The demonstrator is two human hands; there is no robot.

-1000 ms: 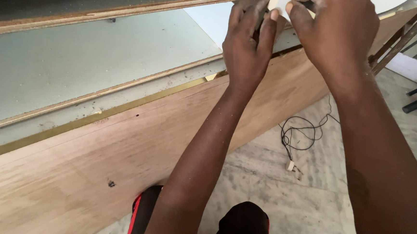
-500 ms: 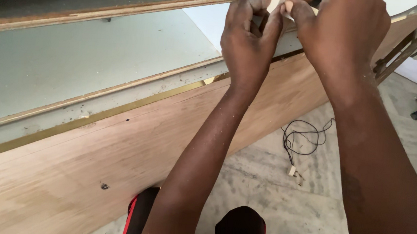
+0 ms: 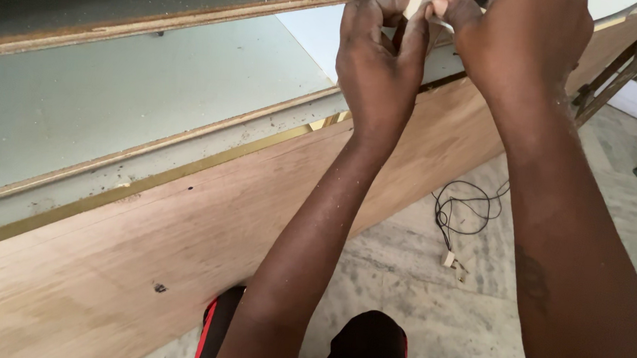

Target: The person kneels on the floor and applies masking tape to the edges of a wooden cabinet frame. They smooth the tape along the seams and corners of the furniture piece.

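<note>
While both hands meet at the frame's top edge, the left hand [image 3: 381, 65] and right hand [image 3: 522, 48] pinch 1 small pale strip [image 3: 416, 1], held above the plywood panel [image 3: 181, 252]. It looks light, thin and bendable, best gripped by its ends. 1 black cable [image 3: 467, 214] lies on the floor.

The small pale strip [image 3: 416, 1] pinched between the left hand [image 3: 381, 65] and right hand [image 3: 522, 48] is cut off by the top edge. Fingers cover most of it, so what it is cannot be told.
</note>
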